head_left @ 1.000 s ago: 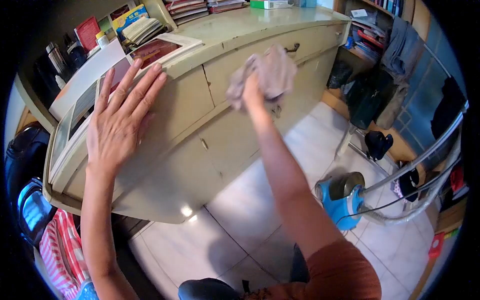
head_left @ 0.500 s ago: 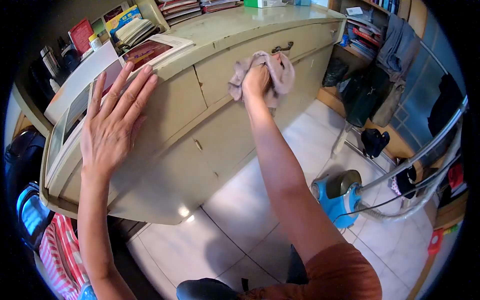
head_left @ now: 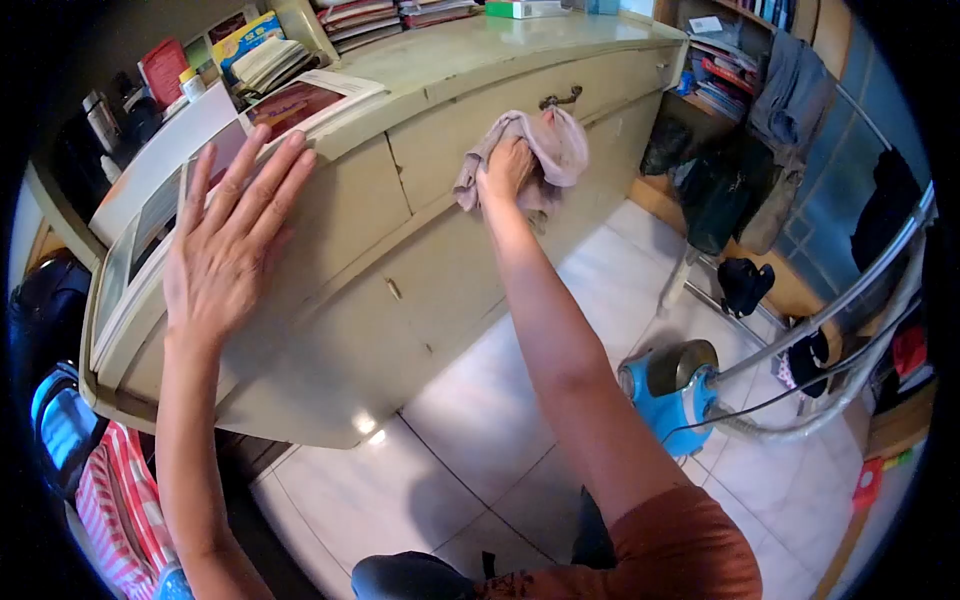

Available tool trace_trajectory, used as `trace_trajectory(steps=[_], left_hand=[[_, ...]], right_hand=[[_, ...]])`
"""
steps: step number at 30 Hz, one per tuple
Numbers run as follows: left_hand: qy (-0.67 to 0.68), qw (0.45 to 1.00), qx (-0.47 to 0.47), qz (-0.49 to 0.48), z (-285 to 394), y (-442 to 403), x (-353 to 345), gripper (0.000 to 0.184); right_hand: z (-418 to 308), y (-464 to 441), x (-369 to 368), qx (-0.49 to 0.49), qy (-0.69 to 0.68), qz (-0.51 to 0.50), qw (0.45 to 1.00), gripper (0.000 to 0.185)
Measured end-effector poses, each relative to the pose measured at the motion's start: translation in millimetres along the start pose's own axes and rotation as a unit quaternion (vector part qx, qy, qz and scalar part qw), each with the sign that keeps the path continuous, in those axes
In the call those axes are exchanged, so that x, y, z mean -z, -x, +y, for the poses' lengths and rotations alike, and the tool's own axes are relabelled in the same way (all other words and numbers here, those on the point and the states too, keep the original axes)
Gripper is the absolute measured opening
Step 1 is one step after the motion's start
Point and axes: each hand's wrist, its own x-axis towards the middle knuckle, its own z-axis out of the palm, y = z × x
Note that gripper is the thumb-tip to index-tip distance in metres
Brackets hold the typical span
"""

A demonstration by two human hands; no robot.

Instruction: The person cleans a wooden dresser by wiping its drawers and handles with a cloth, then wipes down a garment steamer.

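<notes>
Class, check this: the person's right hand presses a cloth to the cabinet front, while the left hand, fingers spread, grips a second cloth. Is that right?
Not quite: the left hand holds no cloth, as the head view shows. The right hand does press a cloth to the cabinet front, and the left fingers are spread.

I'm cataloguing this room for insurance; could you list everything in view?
Cabinet: 1, pale green, centre
Cloth: 1, greyish pink, at cabinet front
Handle: 1 clearly visible, dark, drawer front
Bottle: 1, white, yellow cap, left
Box: 1, green and white, cabinet top
Machine: 1, blue, floor at right
Striped fabric: count unclear, red and white, lower left
Hanging clothes: several, grey and dark, right
Books, papers: too many to count, mixed colours, upper left and right
Left hand: 1, bare, spread at cabinet edge
Right hand: 1, bare, gripping cloth
</notes>
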Motion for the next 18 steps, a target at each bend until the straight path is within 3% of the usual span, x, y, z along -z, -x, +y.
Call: trace_trajectory(steps=[1, 2, 3, 5, 6, 7, 8, 10, 11, 12, 13, 14, 16, 17, 18], left_hand=[[0.007, 1.000, -0.004, 0.004, -1, 0, 0, 0.068], [-0.011, 1.000, -0.010, 0.010, -2, 0, -1, 0.064], [-0.018, 0.999, -0.014, 0.022, -3, 1, -5, 0.066], [-0.009, 0.999, -0.018, 0.032, -4, 2, -9, 0.072], [-0.010, 0.999, -0.018, 0.033, -5, 2, -8, 0.072], [0.002, 1.000, -0.013, 0.027, -5, 3, -6, 0.074], [0.015, 1.000, -0.008, 0.018, -6, 4, -4, 0.075], [0.030, 0.999, -0.011, 0.019, -7, 3, -3, 0.078], [0.047, 0.999, -0.015, 0.020, -7, 5, -2, 0.081], [0.049, 0.999, -0.016, 0.013, -6, 6, -3, 0.081], [0.060, 0.998, -0.015, 0.023, -7, 6, -3, 0.082], [0.068, 0.997, -0.012, 0.039, -8, 5, -4, 0.083], [0.069, 0.997, -0.010, 0.039, -9, 4, -3, 0.082], [0.068, 0.997, -0.008, 0.035, -9, 3, -1, 0.081], [0.067, 0.997, -0.007, 0.036, -10, 3, -1, 0.081]], right_hand=[[-9, 8, -2, -0.014, -0.008, -0.004, 1.000, 0.020], [-20, 11, -6, -0.111, -0.150, -0.022, 0.982, 0.018], [-44, 45, 3, 0.084, 0.015, -0.094, 0.992, 0.024], [-70, 82, -28, 0.244, -0.120, -0.051, 0.961, 0.033], [-102, 89, -7, 0.184, -0.327, -0.015, 0.927, 0.044], [-135, 96, 15, 0.149, -0.521, 0.040, 0.839, 0.057], [-116, 87, -25, 0.167, -0.416, 0.086, 0.890, 0.060], [-93, 32, -63, 0.184, -0.307, 0.125, 0.926, 0.063], [-73, -11, -41, 0.059, -0.434, 0.015, 0.899, 0.058], [-57, -48, -18, -0.072, -0.540, -0.093, 0.834, 0.057], [-53, -77, -2, -0.072, -0.410, 0.019, 0.909, 0.051], [-22, -118, -9, -0.015, -0.305, 0.054, 0.951, 0.049], [3, -157, -38, 0.048, -0.195, 0.090, 0.976, 0.047], [-2, -160, -47, -0.075, -0.415, 0.034, 0.906, 0.044], [-1, -153, -55, -0.045, -0.275, 0.088, 0.956, 0.042]])
